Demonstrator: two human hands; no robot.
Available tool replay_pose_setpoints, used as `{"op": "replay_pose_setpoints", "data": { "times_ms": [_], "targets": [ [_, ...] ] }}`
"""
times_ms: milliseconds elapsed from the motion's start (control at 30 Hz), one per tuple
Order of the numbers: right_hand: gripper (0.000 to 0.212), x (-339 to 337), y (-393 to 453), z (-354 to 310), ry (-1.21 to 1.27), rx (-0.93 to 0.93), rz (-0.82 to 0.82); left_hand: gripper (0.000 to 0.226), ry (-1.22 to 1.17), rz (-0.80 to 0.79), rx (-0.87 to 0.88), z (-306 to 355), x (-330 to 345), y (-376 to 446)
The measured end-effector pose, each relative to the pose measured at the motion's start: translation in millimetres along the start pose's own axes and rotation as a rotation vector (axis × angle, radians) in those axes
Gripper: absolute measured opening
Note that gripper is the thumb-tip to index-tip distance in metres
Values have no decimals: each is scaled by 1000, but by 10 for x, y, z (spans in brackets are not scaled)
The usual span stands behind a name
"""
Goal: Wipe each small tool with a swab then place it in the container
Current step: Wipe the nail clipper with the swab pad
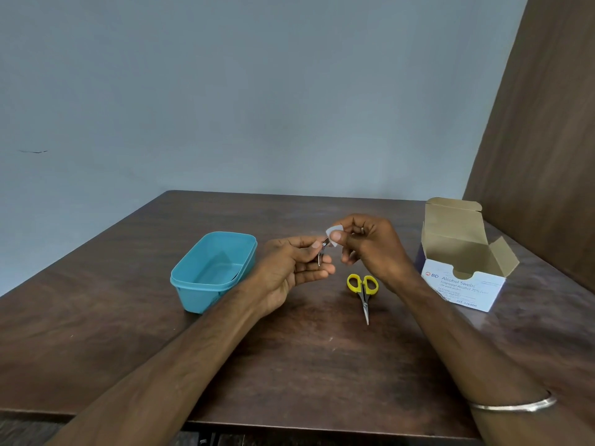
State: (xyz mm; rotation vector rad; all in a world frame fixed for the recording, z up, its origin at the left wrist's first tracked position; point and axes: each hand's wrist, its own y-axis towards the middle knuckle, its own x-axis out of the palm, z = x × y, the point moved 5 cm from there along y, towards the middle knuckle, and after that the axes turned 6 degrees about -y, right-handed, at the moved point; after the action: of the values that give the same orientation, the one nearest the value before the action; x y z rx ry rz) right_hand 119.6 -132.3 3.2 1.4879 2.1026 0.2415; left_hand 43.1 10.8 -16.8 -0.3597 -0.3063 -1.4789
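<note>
Above the middle of the dark brown wooden desk, the left hand grips a small silver metal nail clipper, its fingers closed around the body so the tip points up and to the right. The right hand pinches a small white swab pad between thumb and forefinger, touching it to the clipper's tip. A teal oval plastic container sits open at the left, just beside the left wrist. Small yellow-handled scissors lie shut on the desk below the right hand. An open white cardboard box of alcohol swabs stands at the right. A thin silver bangle circles the right forearm.
</note>
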Motion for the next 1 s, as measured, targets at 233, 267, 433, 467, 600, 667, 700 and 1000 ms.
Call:
{"op": "replay_pose_setpoints", "data": {
  "times_ms": [233,267,433,467,600,667,700,1000],
  "targets": [
    [22,2,-17,-21,-11,30,-1,20,29,0,7,3,-5,-5],
    [21,-3,-16,-20,-11,32,8,19,36,5,8,4,-10,-2],
    [6,-10,-16,-24,-16,-12,3,18,45,9,14,7,-17,3],
    [8,-8,-16,-25,-18,-16,1,17,49,8,14,4,-22,1],
    [3,-1,-21,-13,-12,-1,-7,19,51,10,4,-8,-34,8],
    [8,-1,-21,-7,-18,14,-5,19,53,9,3,-13,-39,14],
    [10,-1,-21,-4,-18,20,-3,18,58,10,4,-11,-40,15],
    [8,27,-11,4,28,0,-5,21,165,59,37,-41,-92,74]
  ]
}}
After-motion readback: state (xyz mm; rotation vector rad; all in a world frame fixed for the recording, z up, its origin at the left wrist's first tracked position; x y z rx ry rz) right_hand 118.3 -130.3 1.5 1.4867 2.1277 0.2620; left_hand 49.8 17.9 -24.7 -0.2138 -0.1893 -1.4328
